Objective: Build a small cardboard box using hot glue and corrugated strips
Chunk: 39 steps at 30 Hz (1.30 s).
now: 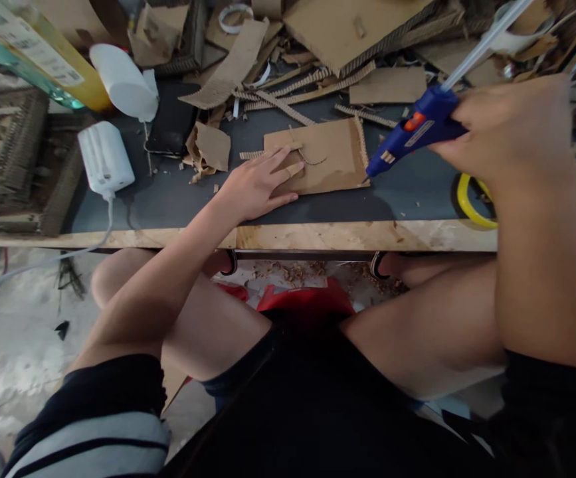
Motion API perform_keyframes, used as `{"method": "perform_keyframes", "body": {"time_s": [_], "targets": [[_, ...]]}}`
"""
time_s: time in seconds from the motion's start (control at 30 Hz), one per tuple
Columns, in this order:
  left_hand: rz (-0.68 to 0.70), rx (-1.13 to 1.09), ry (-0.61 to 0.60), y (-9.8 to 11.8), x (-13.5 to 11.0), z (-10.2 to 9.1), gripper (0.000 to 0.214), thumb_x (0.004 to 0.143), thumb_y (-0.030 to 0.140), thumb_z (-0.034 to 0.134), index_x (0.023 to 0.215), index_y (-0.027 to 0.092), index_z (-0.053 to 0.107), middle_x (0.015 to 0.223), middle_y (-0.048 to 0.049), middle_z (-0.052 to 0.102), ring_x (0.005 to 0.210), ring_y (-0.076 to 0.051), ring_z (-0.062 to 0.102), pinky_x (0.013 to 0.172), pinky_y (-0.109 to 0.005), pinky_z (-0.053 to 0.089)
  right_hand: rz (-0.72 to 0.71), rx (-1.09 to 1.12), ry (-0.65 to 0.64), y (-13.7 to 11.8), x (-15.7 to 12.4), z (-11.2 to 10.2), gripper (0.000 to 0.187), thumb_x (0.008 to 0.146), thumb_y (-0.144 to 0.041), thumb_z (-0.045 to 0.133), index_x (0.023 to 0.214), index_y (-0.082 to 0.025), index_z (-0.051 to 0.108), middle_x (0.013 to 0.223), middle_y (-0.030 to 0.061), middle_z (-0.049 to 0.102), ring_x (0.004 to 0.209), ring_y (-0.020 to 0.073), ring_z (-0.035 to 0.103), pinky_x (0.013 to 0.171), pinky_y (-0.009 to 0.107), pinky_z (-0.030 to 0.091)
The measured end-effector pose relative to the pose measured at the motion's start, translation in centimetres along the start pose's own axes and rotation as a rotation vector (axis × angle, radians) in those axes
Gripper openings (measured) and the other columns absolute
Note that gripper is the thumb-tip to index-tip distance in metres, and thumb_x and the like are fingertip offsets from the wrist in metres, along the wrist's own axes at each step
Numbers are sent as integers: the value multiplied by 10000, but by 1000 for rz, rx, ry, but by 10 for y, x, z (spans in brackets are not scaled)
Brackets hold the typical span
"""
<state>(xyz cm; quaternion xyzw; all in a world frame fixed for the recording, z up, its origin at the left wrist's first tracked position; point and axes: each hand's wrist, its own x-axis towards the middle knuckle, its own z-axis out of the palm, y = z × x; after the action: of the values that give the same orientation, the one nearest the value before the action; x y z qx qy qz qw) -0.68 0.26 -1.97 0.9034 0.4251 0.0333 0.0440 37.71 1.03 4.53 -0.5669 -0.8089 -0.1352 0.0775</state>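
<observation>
My left hand (260, 182) lies flat with fingers stretched out on the left part of a brown cardboard piece (335, 156) on the dark work surface (168, 199). My right hand (511, 129) is wrapped round a blue hot glue gun (414, 129). A clear glue stick (484, 43) pokes out of the gun's back. The gun's nozzle touches or hovers just at the cardboard's lower right corner. A thin corrugated strip (360, 139) runs along the cardboard's right edge.
Cardboard scraps and strips (278, 99) litter the back of the bench. A white power adapter (104, 158), a black phone (171, 123), a white bottle (123, 79) and a yellow bottle (43, 56) sit at left. A yellow tape roll (472, 202) lies at right. The wooden bench edge (317, 236) runs above my knees.
</observation>
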Motion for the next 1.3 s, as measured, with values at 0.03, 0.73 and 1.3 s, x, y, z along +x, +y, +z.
{"method": "perform_keyframes", "body": {"time_s": [0.03, 0.73, 1.3], "targets": [[-3, 4, -2, 0, 0, 0, 624, 1139, 506, 546, 1730, 315, 483, 1841, -104, 404, 1699, -366, 404, 1380, -574, 371, 1, -11, -3, -1, 0, -1, 245, 870, -466, 592, 817, -263, 467, 992, 96, 771, 1015, 322, 718, 791, 471, 403], [-32, 4, -9, 4, 0, 1, 643, 1150, 558, 505, 1740, 304, 479, 1858, -100, 371, 1714, -350, 377, 1394, -545, 353, -11, -55, -45, -23, 7, 4, 193, 929, -437, 578, 890, -250, 608, 1014, 119, 783, 1014, 324, 728, 764, 427, 455], [-46, -27, 3, 7, 0, -4, 619, 1137, 541, 552, 1706, 297, 540, 1848, -107, 379, 1706, -341, 397, 1399, -540, 366, 14, 39, -99, -44, 11, 2, 258, 1008, -449, 532, 1017, -261, 708, 1148, 129, 819, 1098, 339, 739, 863, 446, 480]]}}
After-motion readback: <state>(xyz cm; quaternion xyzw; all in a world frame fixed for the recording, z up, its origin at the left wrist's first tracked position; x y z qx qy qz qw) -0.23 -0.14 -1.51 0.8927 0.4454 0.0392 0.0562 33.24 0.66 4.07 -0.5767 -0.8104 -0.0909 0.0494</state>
